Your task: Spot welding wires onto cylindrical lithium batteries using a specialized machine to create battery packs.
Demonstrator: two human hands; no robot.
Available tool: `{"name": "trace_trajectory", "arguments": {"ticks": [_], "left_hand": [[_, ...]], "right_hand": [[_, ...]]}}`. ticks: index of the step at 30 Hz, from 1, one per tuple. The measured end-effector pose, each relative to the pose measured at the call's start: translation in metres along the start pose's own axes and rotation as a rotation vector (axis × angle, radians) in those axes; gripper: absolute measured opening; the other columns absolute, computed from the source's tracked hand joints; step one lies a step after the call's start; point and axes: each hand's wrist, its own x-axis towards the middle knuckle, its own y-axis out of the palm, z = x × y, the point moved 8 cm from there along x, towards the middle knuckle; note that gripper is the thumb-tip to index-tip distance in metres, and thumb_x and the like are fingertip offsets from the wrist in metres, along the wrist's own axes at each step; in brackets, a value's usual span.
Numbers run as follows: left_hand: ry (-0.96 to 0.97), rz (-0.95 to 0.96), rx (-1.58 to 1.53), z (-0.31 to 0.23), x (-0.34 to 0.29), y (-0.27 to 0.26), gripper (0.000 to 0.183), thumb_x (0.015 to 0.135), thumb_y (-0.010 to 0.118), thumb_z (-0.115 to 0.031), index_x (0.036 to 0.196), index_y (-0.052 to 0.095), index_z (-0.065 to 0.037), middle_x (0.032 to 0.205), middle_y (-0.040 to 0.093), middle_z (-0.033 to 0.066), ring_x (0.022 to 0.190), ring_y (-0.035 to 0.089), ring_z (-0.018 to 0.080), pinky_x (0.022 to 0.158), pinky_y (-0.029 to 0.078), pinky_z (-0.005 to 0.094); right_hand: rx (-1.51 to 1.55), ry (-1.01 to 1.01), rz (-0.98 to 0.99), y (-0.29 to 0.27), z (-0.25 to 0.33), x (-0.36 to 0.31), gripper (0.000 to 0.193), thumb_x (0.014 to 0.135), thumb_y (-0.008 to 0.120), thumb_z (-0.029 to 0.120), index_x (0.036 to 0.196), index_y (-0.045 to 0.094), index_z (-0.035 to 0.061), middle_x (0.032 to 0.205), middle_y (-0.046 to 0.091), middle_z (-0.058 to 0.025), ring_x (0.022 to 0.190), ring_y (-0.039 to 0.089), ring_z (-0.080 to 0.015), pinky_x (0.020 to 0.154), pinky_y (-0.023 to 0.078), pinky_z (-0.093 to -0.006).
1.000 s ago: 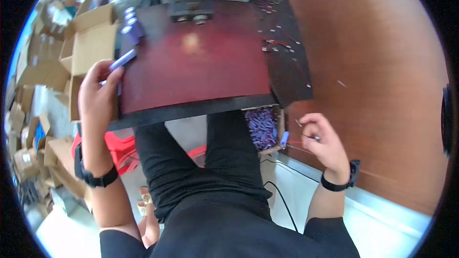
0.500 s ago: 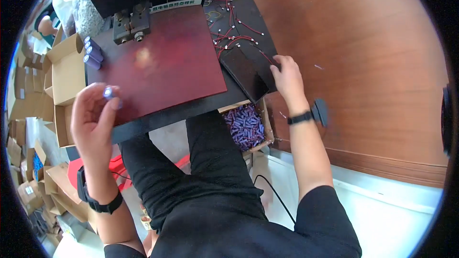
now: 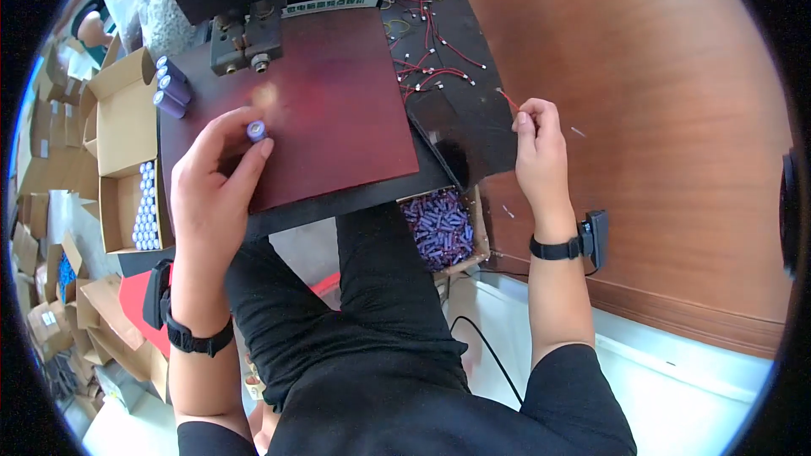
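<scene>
Left hand pinching purple cell, right hand gripping red wire

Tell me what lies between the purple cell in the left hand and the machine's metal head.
Only bare dark-red work plate, in the head view. The left hand holds the purple cell just short of the metal head.

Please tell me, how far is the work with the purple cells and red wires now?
Done: three purple cells lie beside the machine. In hand: left hand holds one cell, right hand pinches a red wire. Left: many cells in the box.
</scene>
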Motion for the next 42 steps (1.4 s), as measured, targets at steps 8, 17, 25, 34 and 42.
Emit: {"name": "trace_trajectory", "arguments": {"ticks": [8,17,25,34,42], "left_hand": [[0.065,-0.001,0.063,-0.003,0.002,0.005,0.029,0.090,0.072,0.000,0.118,0.067,0.002,0.100,0.073,0.0091,0.093,0.071,0.0152,0.086,0.055,0.0281],[0.067,0.013,0.015,-0.001,0.003,0.006,0.030,0.089,0.076,-0.003,0.117,0.067,0.002,0.105,0.075,0.0093,0.097,0.070,0.0137,0.086,0.054,0.0283],[0.179,-0.026,0.138,-0.014,0.004,-0.002,0.026,0.085,0.077,-0.003,0.109,0.069,0.001,0.101,0.073,0.0112,0.091,0.071,0.0198,0.083,0.055,0.0303],[0.116,-0.063,0.015,0.003,0.032,0.001,0.024,0.084,0.075,-0.002,0.107,0.069,0.003,0.097,0.071,0.0150,0.087,0.071,0.0253,0.080,0.056,0.0332],[0.051,-0.069,0.111,0.006,0.041,-0.001,0.023,0.088,0.075,-0.009,0.109,0.072,0.002,0.093,0.076,0.0082,0.084,0.070,0.0119,0.078,0.054,0.0272]], "right_hand": [[0.324,-0.057,0.133,-0.002,0.078,-0.013,0.024,0.100,0.065,0.015,0.117,0.062,-0.0012,0.103,0.061,-0.0037,0.094,0.056,-0.0120,0.084,0.047,-0.0274],[0.285,-0.139,0.359,0.021,0.141,-0.030,0.027,0.100,0.065,0.007,0.125,0.064,-0.0020,0.104,0.061,-0.0011,0.095,0.054,-0.0074,0.085,0.043,-0.0216],[0.479,-0.201,0.265,0.041,0.151,-0.029,0.021,0.098,0.067,0.012,0.114,0.069,-0.0015,0.095,0.067,-0.0059,0.084,0.061,-0.0124,0.076,0.048,-0.0261],[0.358,-0.092,0.222,0.077,0.160,-0.008,0.010,0.094,0.068,0.002,0.098,0.071,-0.0062,0.090,0.070,-0.0027,0.082,0.061,-0.0076,0.075,0.048,-0.0230],[0.461,-0.049,0.153,0.096,0.165,0.008,0.010,0.093,0.068,0.003,0.096,0.071,-0.0059,0.085,0.069,-0.0013,0.077,0.058,-0.0049,0.070,0.044,-0.0201]]}}
